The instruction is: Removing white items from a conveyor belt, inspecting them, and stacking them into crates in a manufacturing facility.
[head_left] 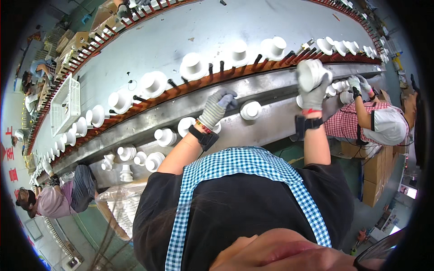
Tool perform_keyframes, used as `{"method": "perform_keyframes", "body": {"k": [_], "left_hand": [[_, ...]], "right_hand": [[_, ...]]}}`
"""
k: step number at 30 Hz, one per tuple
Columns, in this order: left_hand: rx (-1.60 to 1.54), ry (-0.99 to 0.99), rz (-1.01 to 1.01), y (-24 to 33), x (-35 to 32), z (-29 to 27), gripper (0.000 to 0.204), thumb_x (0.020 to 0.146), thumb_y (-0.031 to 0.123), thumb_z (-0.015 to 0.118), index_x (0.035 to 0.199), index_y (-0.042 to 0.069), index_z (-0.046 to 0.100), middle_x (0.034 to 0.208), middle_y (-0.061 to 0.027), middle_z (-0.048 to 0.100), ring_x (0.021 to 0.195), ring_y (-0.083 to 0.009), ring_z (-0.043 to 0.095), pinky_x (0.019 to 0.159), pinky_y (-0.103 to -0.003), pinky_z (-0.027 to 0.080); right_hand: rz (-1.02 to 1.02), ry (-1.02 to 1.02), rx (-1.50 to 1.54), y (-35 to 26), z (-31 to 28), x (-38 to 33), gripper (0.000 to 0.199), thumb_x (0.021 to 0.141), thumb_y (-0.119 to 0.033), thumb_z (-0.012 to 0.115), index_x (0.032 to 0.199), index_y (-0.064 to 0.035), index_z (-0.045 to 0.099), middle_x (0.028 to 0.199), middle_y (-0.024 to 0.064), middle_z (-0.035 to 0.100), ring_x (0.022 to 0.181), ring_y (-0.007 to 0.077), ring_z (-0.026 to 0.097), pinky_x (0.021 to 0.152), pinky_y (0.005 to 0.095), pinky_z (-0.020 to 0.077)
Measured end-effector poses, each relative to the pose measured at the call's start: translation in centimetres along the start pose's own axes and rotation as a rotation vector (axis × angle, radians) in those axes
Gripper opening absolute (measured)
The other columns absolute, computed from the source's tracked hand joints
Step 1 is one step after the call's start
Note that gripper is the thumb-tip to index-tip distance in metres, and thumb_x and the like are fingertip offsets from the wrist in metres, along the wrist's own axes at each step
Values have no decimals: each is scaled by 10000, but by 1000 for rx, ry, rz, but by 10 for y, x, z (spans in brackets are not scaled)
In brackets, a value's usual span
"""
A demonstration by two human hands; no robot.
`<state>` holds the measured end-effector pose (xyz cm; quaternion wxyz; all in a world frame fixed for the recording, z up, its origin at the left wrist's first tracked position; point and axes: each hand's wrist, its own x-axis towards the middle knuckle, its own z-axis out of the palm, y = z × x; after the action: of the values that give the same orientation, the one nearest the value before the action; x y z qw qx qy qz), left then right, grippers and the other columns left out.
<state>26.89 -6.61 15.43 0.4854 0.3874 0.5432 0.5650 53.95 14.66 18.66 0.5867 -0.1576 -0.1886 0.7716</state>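
Clasping a white piece (310,75) is the right hand (313,97); left hand (217,108) half-curled, empty

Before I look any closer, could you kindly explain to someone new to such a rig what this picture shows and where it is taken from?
No robot is at work here: a person uses their own two hands. The picture comes from a wide fisheye camera worn on the head, looking down, so straight edges bend and the wearer's checked apron shows below.

The gloved right hand holds a white piece, somewhat blurred. The gloved left hand is curled; I cannot tell whether it holds anything. Loose white pieces lie on the metal bench. Beyond its edge, flanged white parts stand in a row beside dark pegs. Other people work to either side.
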Motion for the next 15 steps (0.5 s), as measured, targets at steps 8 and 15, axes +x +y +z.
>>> {"method": "perform_keyframes", "body": {"k": [8,15], "left_hand": [[179,-133,274,9,111,103,327,958,174,469,1241,20,522,1157,-153,611,1099,-250,573,979,-319,420],[184,73,328,-18,185,147,406,963,172,444,1336,12,432,1249,-210,543,1188,-301,510,1024,-337,375]], "right_hand": [[-248,210,-475,-41,-5,161,382,898,-309,629,1199,-78,578,1129,76,636,1007,207,619,817,344,558],[165,-84,-433,-7,16,164,512,896,-350,615,1246,9,514,1193,163,609,1080,300,610,900,422,535]]}}
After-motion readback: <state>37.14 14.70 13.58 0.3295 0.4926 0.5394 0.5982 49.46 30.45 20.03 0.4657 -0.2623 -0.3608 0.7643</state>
